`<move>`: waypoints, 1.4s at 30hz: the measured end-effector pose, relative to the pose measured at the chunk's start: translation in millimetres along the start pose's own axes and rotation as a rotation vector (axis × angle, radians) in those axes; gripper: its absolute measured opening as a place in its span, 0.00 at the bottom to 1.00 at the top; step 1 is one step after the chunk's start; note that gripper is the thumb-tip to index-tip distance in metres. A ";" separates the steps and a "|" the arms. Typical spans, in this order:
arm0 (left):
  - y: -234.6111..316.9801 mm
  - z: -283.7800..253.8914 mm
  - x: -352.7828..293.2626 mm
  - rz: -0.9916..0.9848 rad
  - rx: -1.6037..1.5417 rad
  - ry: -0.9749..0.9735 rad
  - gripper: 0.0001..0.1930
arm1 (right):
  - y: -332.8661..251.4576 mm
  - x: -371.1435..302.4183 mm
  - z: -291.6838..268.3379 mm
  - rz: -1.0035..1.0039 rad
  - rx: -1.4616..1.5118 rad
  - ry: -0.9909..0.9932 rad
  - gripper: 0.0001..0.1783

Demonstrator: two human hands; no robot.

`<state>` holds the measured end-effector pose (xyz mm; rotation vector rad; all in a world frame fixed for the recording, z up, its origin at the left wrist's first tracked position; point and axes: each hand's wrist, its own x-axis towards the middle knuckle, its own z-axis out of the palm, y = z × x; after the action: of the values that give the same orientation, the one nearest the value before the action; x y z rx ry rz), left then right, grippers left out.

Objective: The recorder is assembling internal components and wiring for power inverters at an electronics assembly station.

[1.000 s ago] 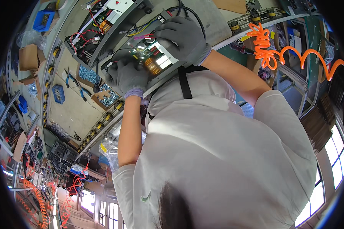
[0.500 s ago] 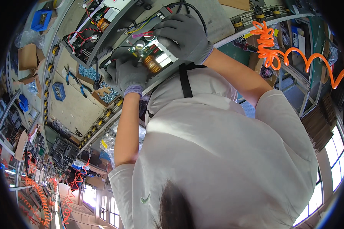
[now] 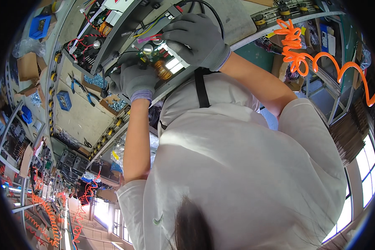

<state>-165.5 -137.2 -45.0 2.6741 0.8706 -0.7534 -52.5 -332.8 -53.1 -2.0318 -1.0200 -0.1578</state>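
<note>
Both my hands wear grey gloves and work at a grey metal case [image 3: 171, 85] lying across the bench in front of me. Inside it is a green circuit board [image 3: 156, 54] with a copper coil [image 3: 162, 71] and white blocks. My left hand [image 3: 135, 79] is closed at the case's left end, its fingertips hidden among dark parts and a black wire. My right hand [image 3: 198, 41] is curled over the board's right side, fingers bent down beside the white blocks. Pink and yellow-green wires [image 3: 150, 38] run just left of its fingertips. A black cable [image 3: 221, 25] arches behind that hand.
Another open case with wiring [image 3: 100, 37] stands beyond, to the left. Blue-handled pliers [image 3: 80, 86], a small blue bin [image 3: 64, 100] and boxes of small fasteners [image 3: 114, 104] lie left. Roller tracks [image 3: 108, 137] edge the bench. An orange coiled hose [image 3: 293, 46] hangs at right.
My left hand has shifted slightly left and is less blurred, uncovering more around the coil. My right hand keeps its place on the board. The view has moved a little.
</note>
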 end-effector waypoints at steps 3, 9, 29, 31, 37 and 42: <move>4.3 -3.8 0.5 -0.120 0.055 -0.066 0.18 | -0.4 -0.4 0.5 0.001 -0.031 -0.030 0.11; -6.2 -4.1 -1.6 0.014 0.110 -0.101 0.17 | 0.8 -0.2 2.7 -0.019 -0.005 0.004 0.11; 3.4 -11.1 -9.4 -0.007 0.156 -0.041 0.15 | -1.9 0.5 -1.8 0.011 -0.019 -0.044 0.11; 8.1 -15.2 -9.0 -0.019 0.140 -0.051 0.16 | -2.1 0.7 -1.5 0.012 -0.014 -0.042 0.11; 19.0 -22.6 -9.1 -0.037 0.287 -0.051 0.17 | -0.8 1.1 -0.5 0.003 0.000 -0.019 0.11; 15.7 -16.3 7.1 -0.013 0.331 -0.159 0.20 | 1.2 2.6 1.3 -0.027 -0.007 0.003 0.11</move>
<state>-144.6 -140.5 -34.2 2.8349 0.7829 -1.1888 -50.2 -330.7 -53.6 -2.0237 -1.0468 -0.1791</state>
